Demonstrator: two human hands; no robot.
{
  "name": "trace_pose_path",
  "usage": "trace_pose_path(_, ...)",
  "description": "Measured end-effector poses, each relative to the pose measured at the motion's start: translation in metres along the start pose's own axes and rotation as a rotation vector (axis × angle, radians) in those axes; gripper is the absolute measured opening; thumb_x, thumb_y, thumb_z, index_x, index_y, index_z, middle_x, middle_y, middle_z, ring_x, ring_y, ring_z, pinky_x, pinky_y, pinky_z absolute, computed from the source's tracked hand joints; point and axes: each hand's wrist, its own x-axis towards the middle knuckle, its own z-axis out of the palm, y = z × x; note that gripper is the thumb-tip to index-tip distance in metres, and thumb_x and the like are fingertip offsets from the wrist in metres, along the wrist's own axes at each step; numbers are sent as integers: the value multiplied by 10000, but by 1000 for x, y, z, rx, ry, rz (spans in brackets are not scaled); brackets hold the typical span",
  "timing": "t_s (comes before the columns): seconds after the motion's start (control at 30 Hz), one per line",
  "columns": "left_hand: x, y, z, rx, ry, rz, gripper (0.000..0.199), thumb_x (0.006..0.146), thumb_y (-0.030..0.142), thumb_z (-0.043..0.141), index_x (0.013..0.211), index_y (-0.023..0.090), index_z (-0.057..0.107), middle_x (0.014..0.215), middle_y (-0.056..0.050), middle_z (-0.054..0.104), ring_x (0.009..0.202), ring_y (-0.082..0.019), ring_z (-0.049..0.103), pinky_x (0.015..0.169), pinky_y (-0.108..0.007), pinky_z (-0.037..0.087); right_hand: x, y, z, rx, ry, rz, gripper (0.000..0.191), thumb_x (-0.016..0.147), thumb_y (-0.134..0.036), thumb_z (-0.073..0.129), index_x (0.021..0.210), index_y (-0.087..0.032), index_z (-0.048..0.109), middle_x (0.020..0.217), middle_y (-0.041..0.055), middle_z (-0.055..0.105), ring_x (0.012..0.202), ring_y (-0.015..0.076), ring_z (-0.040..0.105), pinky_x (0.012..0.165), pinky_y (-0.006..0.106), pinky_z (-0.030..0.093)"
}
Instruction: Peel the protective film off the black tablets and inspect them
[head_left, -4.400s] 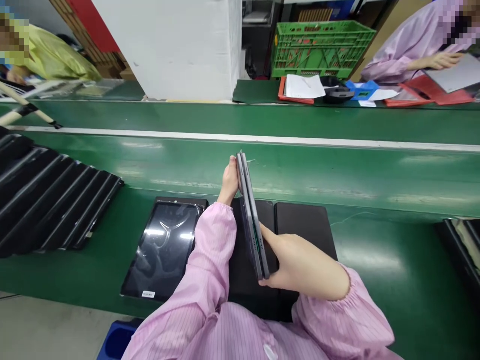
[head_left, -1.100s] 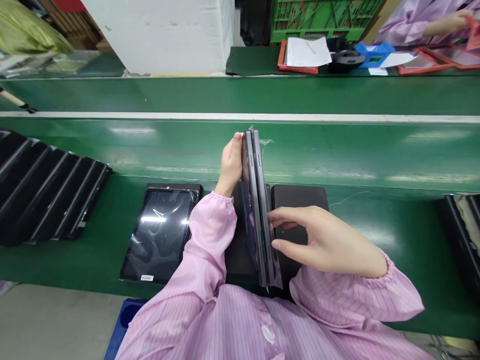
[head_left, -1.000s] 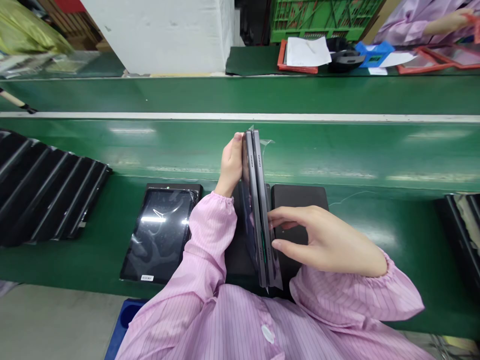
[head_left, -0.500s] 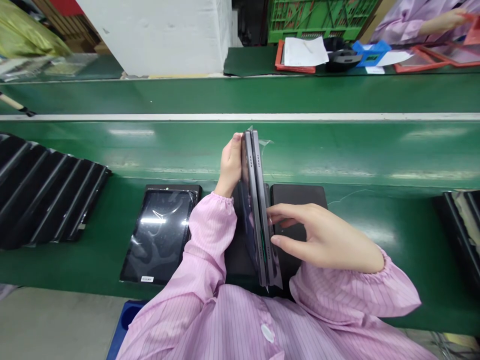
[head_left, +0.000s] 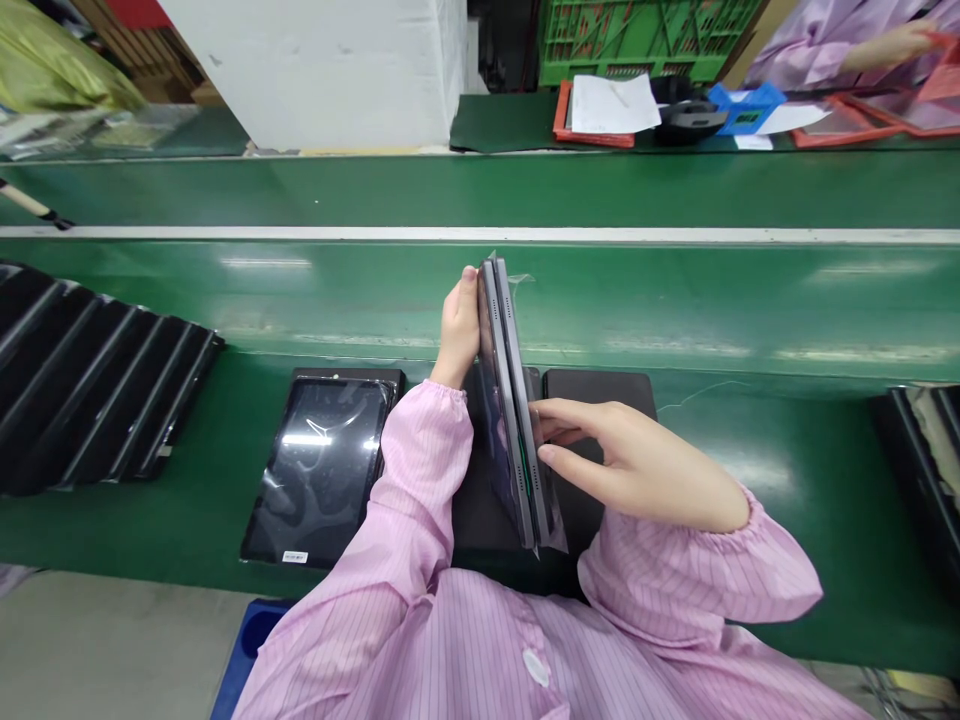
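Above the green workbench [head_left: 862,560], our left hand [head_left: 459,325] grips 2 tablets [head_left: 507,400] held on edge, side by side; our right hand [head_left: 630,455], half-curled, meets the right-hand one, though whether it grips we cannot tell. A screen-up tablet [head_left: 319,470] lies beside our left sleeve [head_left: 416,490].

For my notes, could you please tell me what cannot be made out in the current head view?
In the head view:
Fingers of the bare left hand: partly hidden by two slim grey-edged tablets.
Contact between bare right hand and clear film: too fine to tell.
Print on small white rectangular label: too small.
Black film-wrapped slabs: cut off by left edge.
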Motion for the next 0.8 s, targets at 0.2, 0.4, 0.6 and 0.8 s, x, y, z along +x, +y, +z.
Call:
trace_pose_path(0.2,0,3,1,23,0,7,579,869,748,413,729,226,620,746,-19,562,753,-167,565,765,-312,489,0,-1,-1,8,5,-15,343,922,-242,535,1249,-214,635,1047,18,771,915,177,742,864,340,601)
trace_pose_path(0.4,0,4,1,17,-22,56,578,868,748,414,714,229,617,722,-16,568,732,-168,575,757,-321,495,-3,-2,-2,22,21,-16,345,911,-239,572,1249,-227,643,1087,20,762,960,187,736,896,353,601)
trace_pose_path(0.6,-4,9,4,41,-42,74,580,887,739,399,729,227,622,744,-18,595,764,-170,605,762,-314,496,-5,-2,-2,85,72,-11,350,937,-298,586,1278,-232,631,1119,24,753,979,182,731,906,346,607)
trace_pose_path(0.8,-9,19,7,54,-50,89,579,888,740,400,786,227,648,742,-15,619,756,-169,612,753,-311,495,-8,-5,-3,87,98,-30,357,927,-280,600,1278,-219,633,1143,22,749,996,165,726,916,322,604)
